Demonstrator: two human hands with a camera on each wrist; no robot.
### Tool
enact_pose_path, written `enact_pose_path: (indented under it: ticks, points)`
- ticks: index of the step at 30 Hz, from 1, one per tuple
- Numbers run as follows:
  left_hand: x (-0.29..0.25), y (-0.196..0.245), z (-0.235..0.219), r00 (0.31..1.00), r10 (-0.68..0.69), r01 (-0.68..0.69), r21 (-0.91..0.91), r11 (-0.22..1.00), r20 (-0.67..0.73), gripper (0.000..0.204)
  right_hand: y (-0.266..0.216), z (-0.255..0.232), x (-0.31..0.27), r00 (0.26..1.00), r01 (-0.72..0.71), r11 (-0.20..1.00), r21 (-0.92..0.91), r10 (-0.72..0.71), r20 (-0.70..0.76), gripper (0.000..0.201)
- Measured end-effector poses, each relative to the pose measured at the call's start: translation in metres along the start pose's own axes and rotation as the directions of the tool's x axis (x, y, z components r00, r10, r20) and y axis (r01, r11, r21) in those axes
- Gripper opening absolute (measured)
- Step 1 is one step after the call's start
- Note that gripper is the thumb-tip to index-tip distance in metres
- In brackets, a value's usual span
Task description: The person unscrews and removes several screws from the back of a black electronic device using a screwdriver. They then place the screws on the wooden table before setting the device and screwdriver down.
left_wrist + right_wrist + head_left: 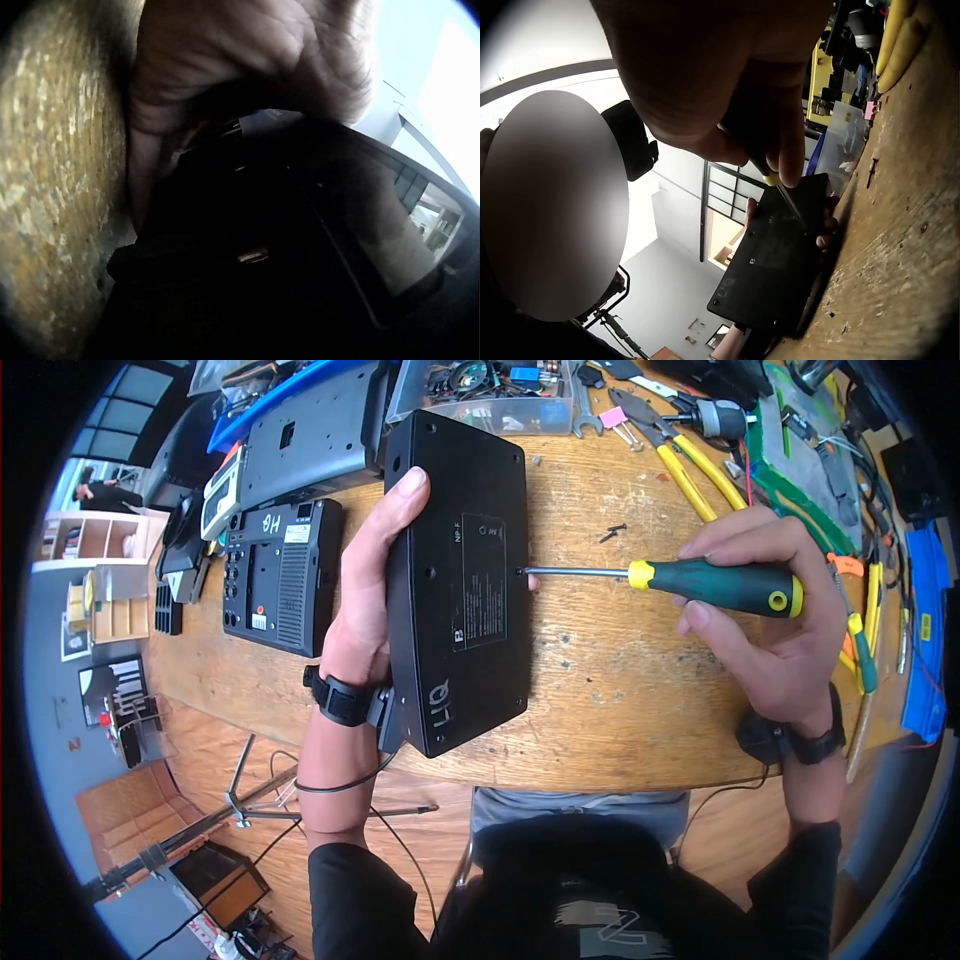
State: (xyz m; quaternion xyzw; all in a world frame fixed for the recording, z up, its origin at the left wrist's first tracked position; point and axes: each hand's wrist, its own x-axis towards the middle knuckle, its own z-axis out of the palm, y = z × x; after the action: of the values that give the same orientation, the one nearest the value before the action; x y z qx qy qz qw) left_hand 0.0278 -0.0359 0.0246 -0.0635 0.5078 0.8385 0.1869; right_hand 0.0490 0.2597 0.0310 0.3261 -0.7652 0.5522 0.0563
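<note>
My left hand grips a black monitor by its left side, thumb on the near edge and a fingertip showing past the far edge. The monitor stands tilted on the table, its labelled back toward my right hand. Its glossy screen shows in the left wrist view. My right hand holds a screwdriver with a green and yellow handle between thumb and fingers. The screwdriver's shaft lies level, and its tip meets a screw hole at the middle of the monitor's right edge. A few small dark screws lie on the table.
A second black monitor lies at the left, below a black metal casing. Behind stands a clear plastic bin of small parts. Yellow-handled pliers lie at the back right, near more tools along the wooden table's right side.
</note>
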Motion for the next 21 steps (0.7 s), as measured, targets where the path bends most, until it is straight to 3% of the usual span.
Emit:
enact_pose_path:
  ticks: [6,9,12,18,21]
  points:
    - [0.004,-0.003,-0.012,0.999,-0.021,0.02,0.033,0.999,0.033,0.079,0.002,0.0,0.001,0.998,0.06,0.998,-0.036,-0.059,0.022,0.033]
    - [0.007,-0.002,-0.02,0.999,-0.023,0.018,0.16,0.987,0.03,0.082,0.005,-0.001,0.004,0.994,0.1,0.992,-0.079,-0.097,0.047,0.034]
    - [0.003,-0.002,-0.011,0.999,-0.039,0.037,0.073,0.997,0.038,0.084,0.006,0.002,0.001,0.999,0.039,0.999,-0.006,-0.039,0.009,0.035]
    - [0.006,-0.003,-0.016,0.993,-0.027,0.019,0.073,0.997,0.113,0.083,0.005,0.0,0.001,0.998,0.062,0.998,-0.016,-0.062,-0.011,0.034]
    - [0.004,-0.003,-0.014,0.996,-0.022,0.017,0.055,0.998,0.087,0.083,0.002,-0.001,0.001,0.999,0.028,1.0,0.008,-0.028,-0.019,0.034]
